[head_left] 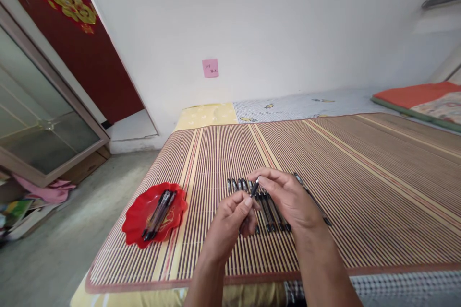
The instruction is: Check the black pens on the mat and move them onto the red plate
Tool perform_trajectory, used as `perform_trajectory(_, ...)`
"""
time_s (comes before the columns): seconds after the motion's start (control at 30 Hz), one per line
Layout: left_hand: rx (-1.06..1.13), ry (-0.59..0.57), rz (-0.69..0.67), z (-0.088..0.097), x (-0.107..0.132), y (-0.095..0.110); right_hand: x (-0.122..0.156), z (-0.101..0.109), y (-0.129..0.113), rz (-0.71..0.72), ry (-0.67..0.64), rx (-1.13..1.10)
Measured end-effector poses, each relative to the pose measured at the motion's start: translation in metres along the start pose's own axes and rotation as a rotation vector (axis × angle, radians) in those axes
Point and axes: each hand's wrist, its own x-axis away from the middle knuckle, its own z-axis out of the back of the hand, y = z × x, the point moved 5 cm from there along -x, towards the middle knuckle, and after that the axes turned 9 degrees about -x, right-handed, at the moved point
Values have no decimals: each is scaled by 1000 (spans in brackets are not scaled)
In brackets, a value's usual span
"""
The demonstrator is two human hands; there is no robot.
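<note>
A black pen (255, 186) is held up at a slant between my hands, over the bamboo mat. My left hand (232, 213) pinches its lower part between thumb and fingers. At the upper end, the thumb and fingers of my right hand (290, 196) close around the tip. Beneath and behind the hands, several similar pens (267, 212) lie side by side in a row, partly hidden. One separate pen (312, 199) lies slanted to the right of my right hand. On the left, a red scalloped plate (132, 218) carries several more pens (160, 215).
The striped bamboo mat (360, 192) covers a bed against a white wall. A pink note (210, 68) is stuck on the wall. Folded orange bedding (414, 95) lies at the back right. On the floor side, a glass-panelled cabinet (46, 105) stands left of the bed.
</note>
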Motion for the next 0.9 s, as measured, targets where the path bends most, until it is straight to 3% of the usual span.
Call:
perform_trajectory(0.2,-121,151,-45,9,-2,5,-4,-2,2,56,28,31)
perform_trajectory(0.37,-235,273,-84,33,1,13,-8,-13,5,44,22,110)
perform_trajectory(0.47,-211,432,-120,61,6,16,-11,-16,17,30,39,322)
perform_trajectory(0.6,-25,609,-149,92,13,16,-16,-21,59,-58,-34,851)
perform_trajectory(0.73,85,593,-115,94,13,15,-16,-34,104,-193,-211,1249)
perform_trajectory(0.9,128,549,-100,87,10,12,-13,-49,124,-199,-337,1354)
